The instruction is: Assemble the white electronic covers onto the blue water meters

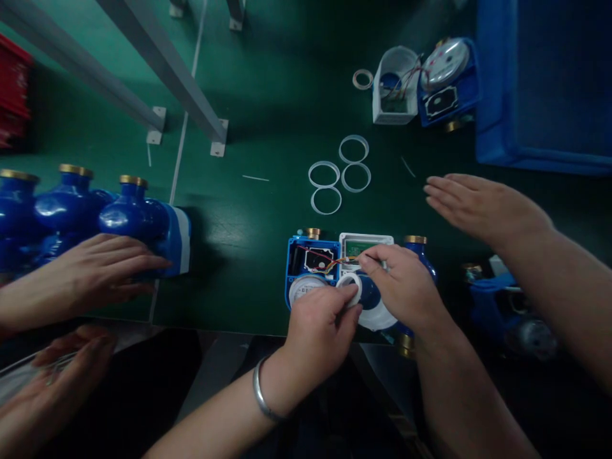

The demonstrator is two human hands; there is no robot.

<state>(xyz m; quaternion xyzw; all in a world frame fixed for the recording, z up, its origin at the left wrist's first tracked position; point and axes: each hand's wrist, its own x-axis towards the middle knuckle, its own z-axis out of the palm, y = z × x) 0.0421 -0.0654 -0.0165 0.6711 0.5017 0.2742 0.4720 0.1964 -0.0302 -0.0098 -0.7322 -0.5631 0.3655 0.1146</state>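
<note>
My left hand (319, 328), with a silver bangle at the wrist, is closed on a thick white ring (351, 280), perhaps a tape roll. My right hand (406, 284) pinches thin coloured wires (340, 260) between thumb and fingers. These wires run between an open blue water meter (291, 255) and a white housing (367, 237) with a green circuit board inside. The meter has a brass threaded end (312, 233) and a round dial (303, 290), partly covered by my left hand. Beneath my right hand, the housing's lower part is partly hidden.
Several clear rings (354, 149) lie beyond the meter. Farther right are another opened meter (449, 83) and a blue bin (497, 150). On the left, a co-worker's hand (115, 264) touches blue meters (131, 210); another person's hand (482, 207) reaches in from the right. Metal legs (191, 95) stand behind.
</note>
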